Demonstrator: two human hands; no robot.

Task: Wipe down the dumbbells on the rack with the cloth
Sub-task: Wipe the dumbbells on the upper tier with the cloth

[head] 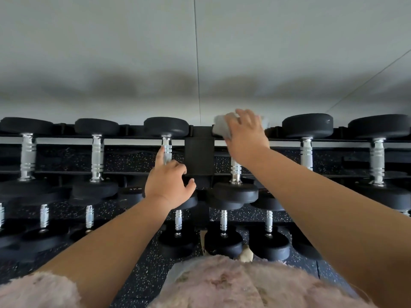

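Right hand (244,134) clamps grey cloth (221,127) over far head of dumbbell (235,172), top tier of rack (199,156): wiping step under way. Left hand (166,183) grips nothing, forefinger out on neighbouring handle (166,148). Next, likely: drag cloth down chrome grip to near head.

Fuzzy pale-pink top (222,285) (faint floral print), short fluffy sleeve (37,290), bare left forearm (106,241), bare right forearm (322,218).
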